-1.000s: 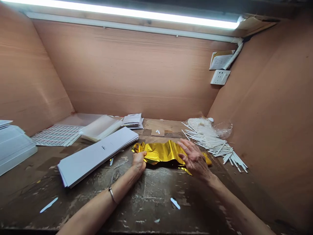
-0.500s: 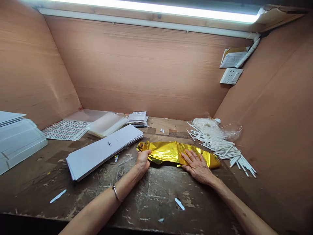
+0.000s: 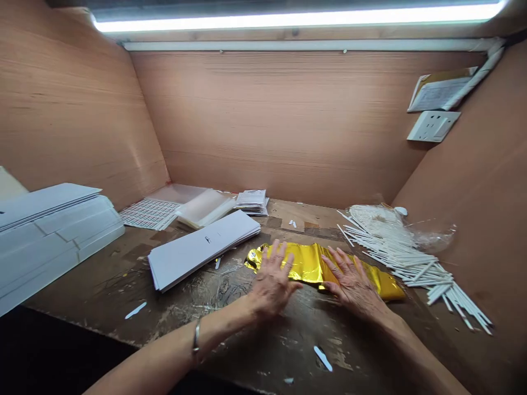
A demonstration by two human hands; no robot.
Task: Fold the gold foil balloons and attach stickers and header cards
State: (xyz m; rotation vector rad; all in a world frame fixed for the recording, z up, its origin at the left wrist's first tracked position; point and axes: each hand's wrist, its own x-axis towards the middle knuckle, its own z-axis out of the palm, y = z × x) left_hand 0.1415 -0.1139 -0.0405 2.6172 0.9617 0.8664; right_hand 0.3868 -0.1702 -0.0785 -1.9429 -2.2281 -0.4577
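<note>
A folded, shiny gold foil piece [image 3: 307, 262], perhaps a foil balloon, lies lengthwise on the worn brown tabletop [image 3: 242, 351]. My left hand [image 3: 274, 280] rests flat on its left part with the fingers spread. On its middle and right part lies my right hand [image 3: 349, 280], also flat with fingers apart. Both thumbs point inward along the foil's near edge. The foil's left end is crumpled and shows past my left fingers; its right end reaches out beyond my right hand. Parts of the foil are hidden under both palms.
Left of the foil lies a stack of long white cards [image 3: 201, 249]. Behind it are clear plastic sleeves [image 3: 206, 207], a printed sheet [image 3: 150, 213] and small papers [image 3: 252, 202]. White sticks [image 3: 428, 269] spread at right. A white box [image 3: 61, 236] stands far left. Wooden walls enclose the table.
My left hand has let go of the foil's left end and now lies flat and spread further along it. My right hand stays flat on the foil. The camera view has turned left.
</note>
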